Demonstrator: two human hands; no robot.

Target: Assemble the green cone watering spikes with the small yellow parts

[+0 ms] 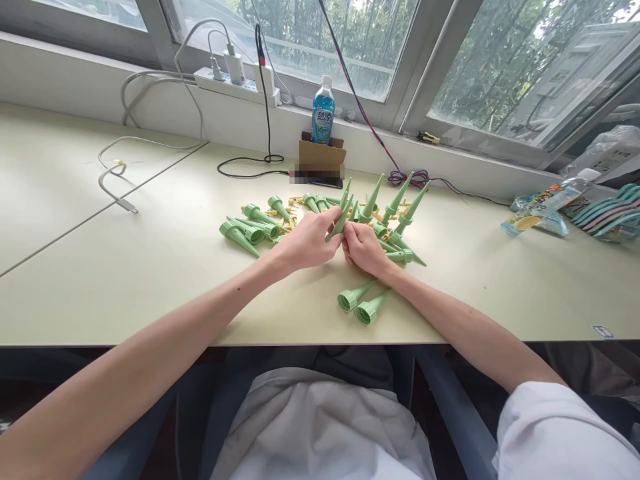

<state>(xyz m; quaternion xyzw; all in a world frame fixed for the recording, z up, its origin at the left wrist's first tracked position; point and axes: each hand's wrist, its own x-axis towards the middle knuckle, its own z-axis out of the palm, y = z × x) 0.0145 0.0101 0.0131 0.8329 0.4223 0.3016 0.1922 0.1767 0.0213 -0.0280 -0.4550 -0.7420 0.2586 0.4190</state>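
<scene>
My left hand is closed round a green plastic spike, whose tip points up. Touching it from the right, my right hand is closed with its fingers pinched; what they hold is hidden. Behind and to both sides of my hands lie several green spikes with threaded caps, mixed with small yellow pieces. Several spikes on the right point upward. Nearer the table's front edge, two green spikes lie side by side, their open caps facing me.
A blue bottle stands in a cardboard box by the window, with a phone before it. Cables cross the left table. Another bottle lies at the right near packaged items.
</scene>
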